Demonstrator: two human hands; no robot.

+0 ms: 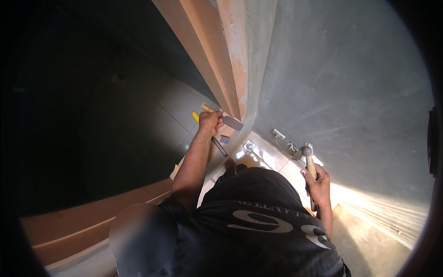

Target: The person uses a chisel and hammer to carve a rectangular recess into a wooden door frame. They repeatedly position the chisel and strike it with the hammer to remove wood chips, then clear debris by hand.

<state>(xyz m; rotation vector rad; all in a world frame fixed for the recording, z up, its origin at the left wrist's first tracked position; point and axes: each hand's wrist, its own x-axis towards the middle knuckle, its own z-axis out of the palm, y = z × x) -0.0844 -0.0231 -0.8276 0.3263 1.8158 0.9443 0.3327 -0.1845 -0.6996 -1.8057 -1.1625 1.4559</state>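
My left hand (210,121) is closed round a wide chisel (233,123) with a wooden handle. The flat blade points right, close to the foot of an orange-brown door frame (224,69). Below this hand is a second tool with a yellow handle (195,116); its dark bar passes under my wrist, and I cannot tell whether it lies on the sill. A small dark block (224,139) sits beside that bar. On the right, my right hand (318,183) grips the wooden handle of a hammer (307,151), its head raised away from the chisel.
A grey plastered wall (350,92) rises on the right. At its foot lie white pieces (278,134), partly behind the hammer. A round floor drain (249,146) is set in the wet-looking tiles. Another wooden frame member (101,203) runs across the lower left; the room beyond is dark.
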